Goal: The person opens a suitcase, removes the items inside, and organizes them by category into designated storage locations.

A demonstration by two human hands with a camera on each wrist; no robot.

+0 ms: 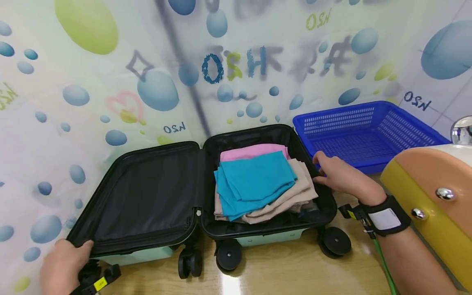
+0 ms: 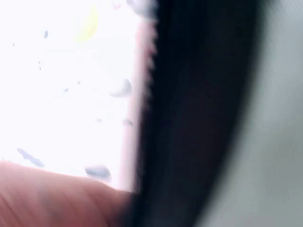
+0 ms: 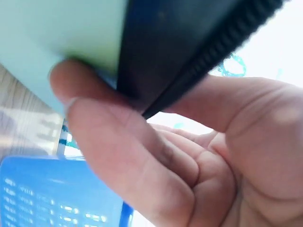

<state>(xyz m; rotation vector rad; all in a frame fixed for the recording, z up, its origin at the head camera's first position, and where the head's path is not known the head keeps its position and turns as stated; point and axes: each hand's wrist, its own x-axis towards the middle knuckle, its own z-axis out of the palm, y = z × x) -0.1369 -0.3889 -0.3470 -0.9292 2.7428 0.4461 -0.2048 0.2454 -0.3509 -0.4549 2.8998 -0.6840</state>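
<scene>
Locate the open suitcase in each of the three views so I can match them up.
Head: the suitcase lies open at centre; the left hand holds the empty half's corner, the right hand the packed half's edge.
Left wrist: a blurred black rim fills the middle, pale shell right.
Right wrist: mint shell and black zipper rim at top, pinched by the fingers.
Shared landmark: the black zipper rim.
</scene>
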